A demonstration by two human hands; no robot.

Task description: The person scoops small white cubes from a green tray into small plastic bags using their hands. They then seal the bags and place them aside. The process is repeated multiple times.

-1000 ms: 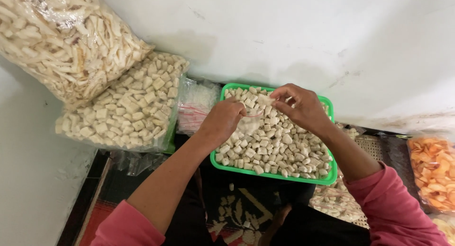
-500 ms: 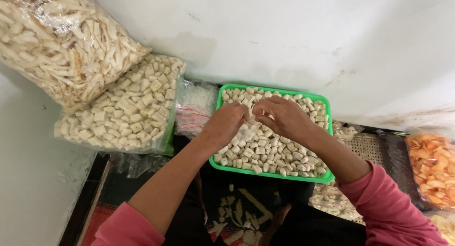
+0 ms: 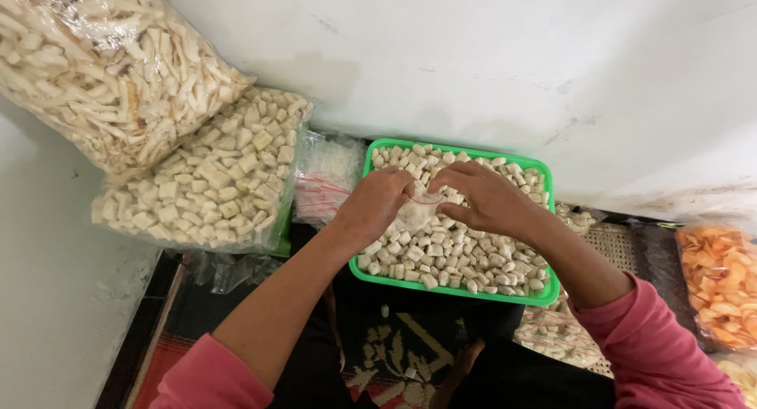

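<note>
A green plastic tray [image 3: 544, 291] full of small pale square snack pieces [image 3: 453, 255] rests on my lap. My left hand [image 3: 378, 204] and my right hand [image 3: 485, 197] meet over the tray's middle. Between them they pinch a small clear plastic bag [image 3: 418, 212] that holds a few of the pieces. Both sleeves are pink.
A big clear bag of pale stick snacks [image 3: 102, 70] leans top left, above a bag of square pieces [image 3: 213, 180]. A stack of small empty zip bags [image 3: 327, 176] lies left of the tray. Filled small packets [image 3: 552, 334] sit lower right, orange chips [image 3: 721, 283] far right. A white wall stands behind.
My right hand has come in from the tray's far right side toward the middle and now meets my left hand on the small bag.
</note>
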